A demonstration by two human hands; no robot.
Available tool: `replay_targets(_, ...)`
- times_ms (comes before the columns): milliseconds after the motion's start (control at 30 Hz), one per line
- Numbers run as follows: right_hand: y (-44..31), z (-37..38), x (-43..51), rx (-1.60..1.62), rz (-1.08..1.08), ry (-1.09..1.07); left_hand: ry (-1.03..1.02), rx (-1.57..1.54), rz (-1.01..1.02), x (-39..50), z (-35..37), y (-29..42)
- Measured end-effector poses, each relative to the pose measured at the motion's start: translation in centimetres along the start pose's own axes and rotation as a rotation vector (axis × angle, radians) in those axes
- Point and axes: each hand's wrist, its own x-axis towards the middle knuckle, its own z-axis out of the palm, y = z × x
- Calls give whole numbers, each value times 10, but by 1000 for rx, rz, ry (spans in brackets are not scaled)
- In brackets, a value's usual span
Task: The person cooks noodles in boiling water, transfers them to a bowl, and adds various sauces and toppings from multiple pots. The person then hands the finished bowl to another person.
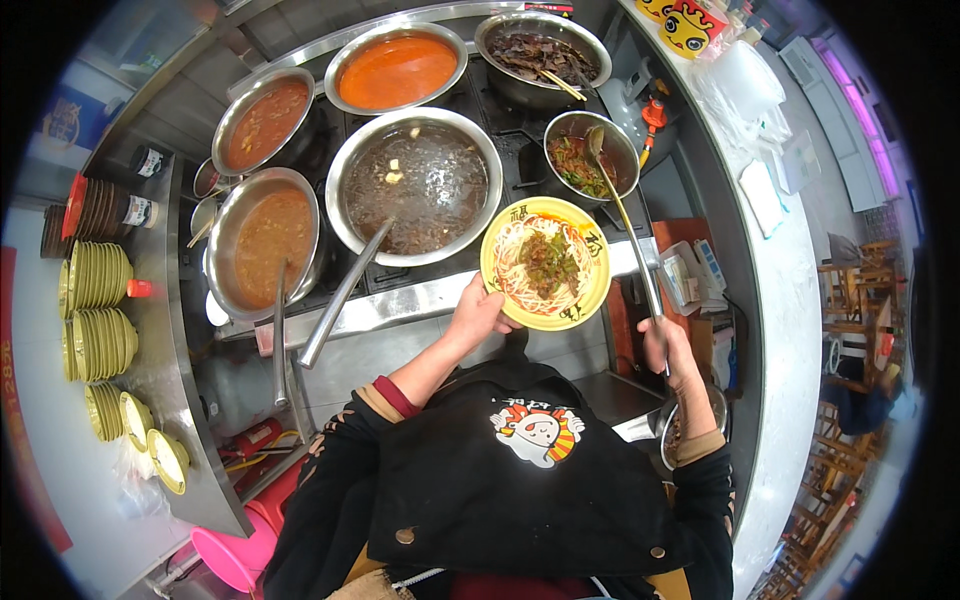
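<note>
My left hand (pixel 480 315) grips the rim of a yellow bowl (pixel 600 289) of noodles (pixel 517 281) topped with chopped greens and sauce. In my right hand (pixel 670 349) is the long handle of a metal ladle (pixel 632 232). The ladle's head rests in a small steel pot (pixel 634 169) of red and green topping, just above and right of the bowl. A large steel basin of dark broth (pixel 442 187) stands to the bowl's upper left, with another ladle (pixel 341 304) leaning out of it.
More steel basins hold orange soup (pixel 397 71), reddish stew (pixel 268 127), brown stew (pixel 274 240) with a ladle, and dark pieces (pixel 536 56) with chopsticks. Stacked green bowls (pixel 101 345) line the left shelf (pixel 176 420). A long counter (pixel 787 337) runs down the right. A pink bucket (pixel 236 547) sits lower left.
</note>
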Motion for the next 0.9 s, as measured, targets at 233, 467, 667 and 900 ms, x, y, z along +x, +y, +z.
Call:
replay_targets(233, 22, 2, 4, 182, 128, -110, 3, -13, 20, -2, 0, -1)
replay_targets(467, 9, -4, -5, 147, 139, -82, 23, -10, 1, -2, 0, -3)
replay_targets(667, -5, -4, -16, 256, 209, -165, 23, -22, 16, -3, -1, -6)
replay_targets(900, -7, 2, -25, 165, 162, -91, 23, -40, 31, -3, -1, -8)
